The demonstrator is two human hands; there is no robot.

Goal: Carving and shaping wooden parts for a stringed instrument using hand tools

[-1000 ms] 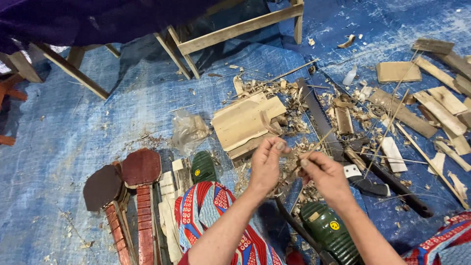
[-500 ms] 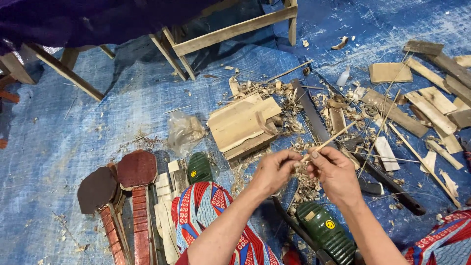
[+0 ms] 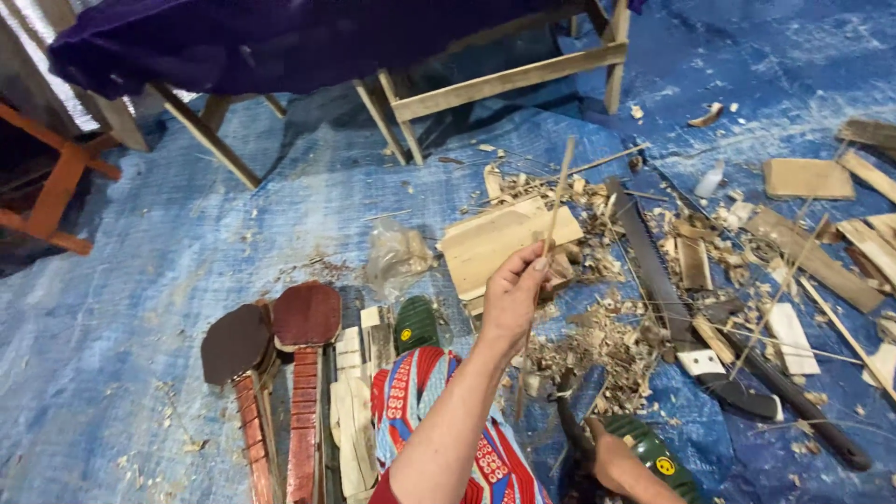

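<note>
At the far left we saw finished paddles (image 3: 280,345) lying on the blue tarp (image 3: 140,280), beside pale wooden strips (image 3: 353,411). Our left hand (image 3: 511,294) was pinched around a thin stick (image 3: 557,201), holding it upright over a flat board (image 3: 499,238). Lower down, our right hand (image 3: 611,462) gripped a dark tool handle (image 3: 571,439), its blade hidden. Shavings (image 3: 607,341) suggested much whittling was done; a saw (image 3: 667,299) and uncut scraps (image 3: 812,252) at right suggested more remained.
</note>
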